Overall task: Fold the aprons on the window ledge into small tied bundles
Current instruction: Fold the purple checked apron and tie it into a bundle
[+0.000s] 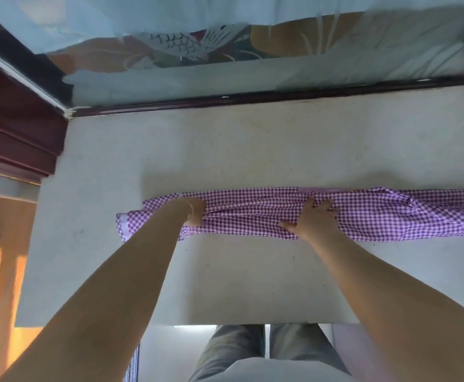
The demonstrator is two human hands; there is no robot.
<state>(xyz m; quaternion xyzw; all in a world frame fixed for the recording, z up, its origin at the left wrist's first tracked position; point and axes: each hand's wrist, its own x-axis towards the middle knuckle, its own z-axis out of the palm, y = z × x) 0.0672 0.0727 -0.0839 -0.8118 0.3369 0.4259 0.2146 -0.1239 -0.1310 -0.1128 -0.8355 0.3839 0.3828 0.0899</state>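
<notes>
I can read no writing anywhere. The window ledge is pale, speckled stone, backed by a dark wooden frame and a sheer curtain. Across it lies the apron, soft purple-and-white checked cloth gathered into a long strip. My left hand curls into its folds, gripping; my right hand presses flat, fingers spread.

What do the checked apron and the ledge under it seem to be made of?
Apron: thin woven cloth, probably cotton, matte; its purple-and-white gingham creases softly.
Ledge: looks like pale stone or a cast slab, smooth and dull, faintly speckled and stained; which one is unclear.
</notes>
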